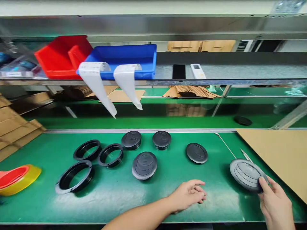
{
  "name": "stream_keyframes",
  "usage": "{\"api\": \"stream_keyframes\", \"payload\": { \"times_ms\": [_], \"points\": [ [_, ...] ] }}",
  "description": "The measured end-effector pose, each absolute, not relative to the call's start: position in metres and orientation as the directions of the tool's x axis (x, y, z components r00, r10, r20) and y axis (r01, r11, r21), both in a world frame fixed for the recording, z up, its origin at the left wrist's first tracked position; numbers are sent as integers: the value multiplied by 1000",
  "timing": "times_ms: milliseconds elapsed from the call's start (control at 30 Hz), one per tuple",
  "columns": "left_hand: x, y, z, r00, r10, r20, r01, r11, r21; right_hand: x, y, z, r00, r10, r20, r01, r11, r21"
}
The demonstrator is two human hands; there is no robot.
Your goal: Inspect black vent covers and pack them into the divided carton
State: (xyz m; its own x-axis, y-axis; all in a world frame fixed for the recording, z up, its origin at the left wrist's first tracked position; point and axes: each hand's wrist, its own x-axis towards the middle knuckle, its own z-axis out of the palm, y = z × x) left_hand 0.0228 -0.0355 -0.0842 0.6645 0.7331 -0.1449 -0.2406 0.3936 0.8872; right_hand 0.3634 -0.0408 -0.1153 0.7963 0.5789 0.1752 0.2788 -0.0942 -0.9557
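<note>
My right hand point(275, 199) grips a round black vent cap point(248, 174) by its right edge, thumb on top, holding it tilted at the right of the bench. My left hand point(188, 195) rests near the front edge with its fingers loosely bent and apart, nothing in them. Beyond it lies a flat black disc point(197, 153). Further left are three more round black caps, one in front point(144, 165) and two behind, a left one point(131, 139) and a right one point(161, 139). Several open black rings point(74, 177) lie at the left.
A roll of yellow tape point(26, 179) lies at the left edge, below stacked cardboard point(16, 127). A cardboard sheet point(278, 153) covers the right side, with a pen point(246, 155) beside it. The shelf above carries a red bin point(63, 59), a blue bin point(124, 57) and paper label strips point(128, 83).
</note>
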Motion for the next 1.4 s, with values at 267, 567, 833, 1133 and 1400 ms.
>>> {"api": "stream_keyframes", "payload": {
  "times_ms": [267, 567, 833, 1133, 1400],
  "points": [
    [21, -35, -76, 617, 764, -189, -233, 408, 883, 366, -24, -100, 664, 510, 546, 746, -416, -519],
    [13, -24, -62, 463, 867, -184, -215, 312, 926, 221, 79, -83, 63, 971, 232, 914, 37, -404],
    [-10, 4, -59, 106, 968, -227, -397, 250, 883, 201, 80, -78, 130, 978, 165, 487, 82, -869],
    [-9, 3, -37, 542, 777, -321, -560, 618, 552, 188, 34, -35, 69, 984, 164, 308, 136, -942],
    [-12, 2, -43, 756, 611, -234, -520, 779, 351, 173, 2, -9, 51, 995, 83, -4, 83, -997]
  ]
}}
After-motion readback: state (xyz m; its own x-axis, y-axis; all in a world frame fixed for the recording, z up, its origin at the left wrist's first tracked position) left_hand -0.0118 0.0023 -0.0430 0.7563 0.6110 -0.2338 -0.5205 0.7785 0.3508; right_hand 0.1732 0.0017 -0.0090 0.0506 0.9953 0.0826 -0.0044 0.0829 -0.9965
